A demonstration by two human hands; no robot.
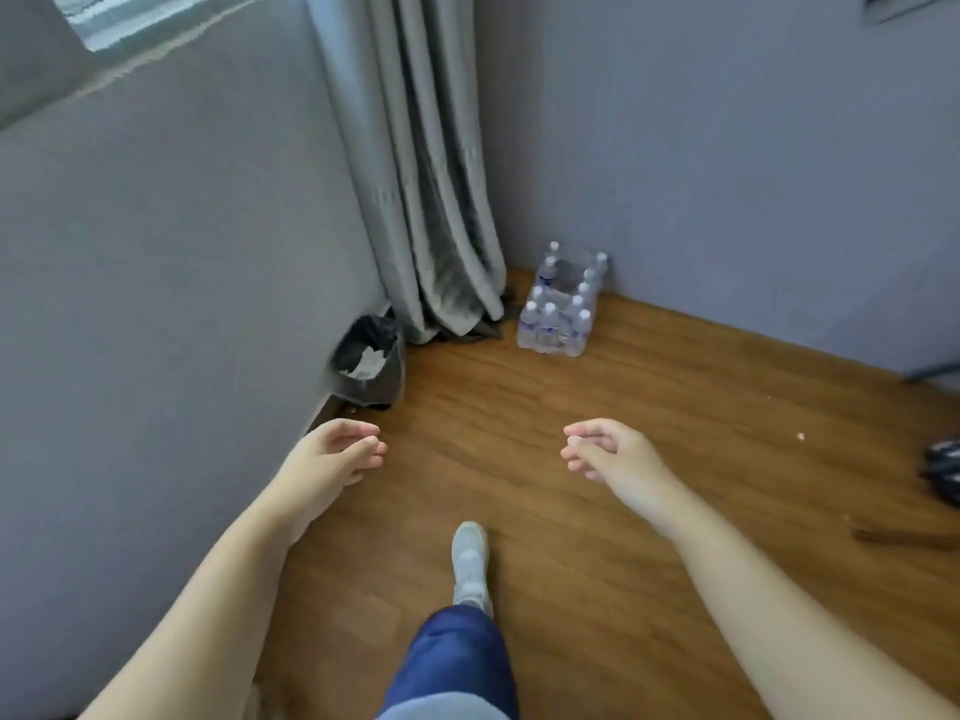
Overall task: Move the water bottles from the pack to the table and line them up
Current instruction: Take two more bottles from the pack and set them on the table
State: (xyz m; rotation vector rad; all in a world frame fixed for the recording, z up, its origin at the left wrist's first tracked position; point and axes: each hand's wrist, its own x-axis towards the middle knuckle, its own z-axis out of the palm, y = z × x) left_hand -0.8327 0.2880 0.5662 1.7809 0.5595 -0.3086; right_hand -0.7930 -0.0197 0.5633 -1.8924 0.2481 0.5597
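A shrink-wrapped pack of clear water bottles (562, 306) with white caps stands on the wooden floor in the far corner, against the grey wall. Part of the pack looks empty near its middle. My left hand (337, 457) hangs in front of me at lower left, fingers loosely curled, holding nothing. My right hand (605, 449) hangs opposite it, fingers also loosely curled and empty. Both hands are well short of the pack. No table is in view.
A grey curtain (431, 200) hangs left of the pack. A small black bin (370, 363) with paper sits by the left wall. My foot in a grey shoe (470, 561) is on the floor. Dark objects (943, 467) lie at the right edge.
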